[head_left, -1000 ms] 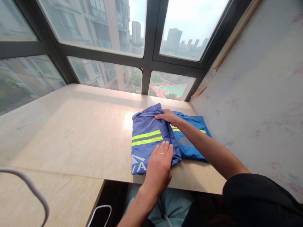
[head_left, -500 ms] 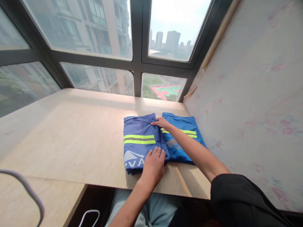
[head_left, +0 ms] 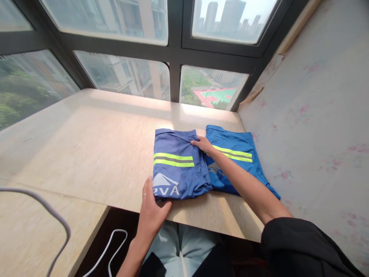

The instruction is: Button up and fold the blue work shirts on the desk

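A folded purple-blue work garment (head_left: 178,177) lies flat on the wooden surface, with two yellow-green reflective stripes round a grey band and white lettering near its lower edge. At its far right corner, my right hand (head_left: 204,145) pinches the cloth by the top edge. My left hand (head_left: 152,207) is at the near left corner, fingers along the left side and thumb spread apart by the bottom edge. To the right lies a brighter blue folded garment (head_left: 240,148) with similar stripes, partly covered by my right forearm.
The pale wooden surface (head_left: 115,154) runs back to dark-framed windows (head_left: 174,80). On the right rises a floral-papered wall (head_left: 314,134). A grey cable (head_left: 62,221) arcs over the left side, and a white cable (head_left: 111,246) hangs below the edge.
My left hand has moved from the garment's near right part to its near left corner. My right hand keeps its hold at the far right corner. The view has tilted down.
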A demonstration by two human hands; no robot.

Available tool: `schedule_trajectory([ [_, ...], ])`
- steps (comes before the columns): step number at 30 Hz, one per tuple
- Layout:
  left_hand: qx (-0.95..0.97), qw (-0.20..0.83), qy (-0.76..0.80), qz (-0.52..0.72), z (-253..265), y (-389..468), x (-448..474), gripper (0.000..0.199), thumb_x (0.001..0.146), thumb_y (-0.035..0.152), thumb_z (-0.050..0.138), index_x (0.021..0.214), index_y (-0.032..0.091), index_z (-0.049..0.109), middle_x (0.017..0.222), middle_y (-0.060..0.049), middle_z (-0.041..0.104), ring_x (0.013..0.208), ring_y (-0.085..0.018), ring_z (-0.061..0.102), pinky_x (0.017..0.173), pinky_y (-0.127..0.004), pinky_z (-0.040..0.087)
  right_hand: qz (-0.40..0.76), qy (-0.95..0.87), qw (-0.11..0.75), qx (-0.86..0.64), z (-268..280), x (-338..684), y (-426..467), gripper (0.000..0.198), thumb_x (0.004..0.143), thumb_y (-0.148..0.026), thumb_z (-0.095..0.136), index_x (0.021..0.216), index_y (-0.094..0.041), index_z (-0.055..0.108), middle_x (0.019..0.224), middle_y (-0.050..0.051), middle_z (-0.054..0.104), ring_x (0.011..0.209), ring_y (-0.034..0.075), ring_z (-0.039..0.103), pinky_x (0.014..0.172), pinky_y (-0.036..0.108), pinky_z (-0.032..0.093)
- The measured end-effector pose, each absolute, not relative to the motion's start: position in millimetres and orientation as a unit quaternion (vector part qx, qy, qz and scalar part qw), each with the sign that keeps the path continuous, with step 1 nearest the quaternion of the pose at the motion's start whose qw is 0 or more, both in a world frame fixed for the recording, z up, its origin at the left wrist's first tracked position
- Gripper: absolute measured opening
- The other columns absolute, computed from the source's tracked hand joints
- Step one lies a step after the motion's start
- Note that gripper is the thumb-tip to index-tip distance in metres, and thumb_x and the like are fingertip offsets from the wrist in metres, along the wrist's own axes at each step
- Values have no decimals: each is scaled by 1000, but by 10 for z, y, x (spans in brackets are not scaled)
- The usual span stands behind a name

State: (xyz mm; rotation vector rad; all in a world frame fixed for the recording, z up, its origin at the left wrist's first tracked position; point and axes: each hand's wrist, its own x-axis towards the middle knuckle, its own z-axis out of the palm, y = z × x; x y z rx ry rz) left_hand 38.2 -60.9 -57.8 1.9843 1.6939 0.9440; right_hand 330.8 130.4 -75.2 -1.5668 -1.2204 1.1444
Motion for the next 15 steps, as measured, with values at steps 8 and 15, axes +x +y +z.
schedule_trajectory([
  [8, 617, 248, 645, 376, -571, -163, 169, 53, 78, 14, 53, 129, 22, 64, 126, -7, 69, 116, -27, 64, 103, -38, 49, 240, -549, 339, -725, -711, 3243, 1195, 14, 83, -32, 59, 84, -19, 62, 87, 5, 68, 87, 24, 61, 83, 34, 48],
  [15, 676, 237, 563, 411, -642, -25, -230, 56, 65, 8, 46, 110, 24, 76, 132, -2, 66, 123, -25, 61, 112, -38, 43, 192, -532, 286, -774, -726, 2990, 1017, 11, 90, -28, 53, 98, -21, 54, 97, 12, 65, 94, 32, 61, 85, 41, 48],
])
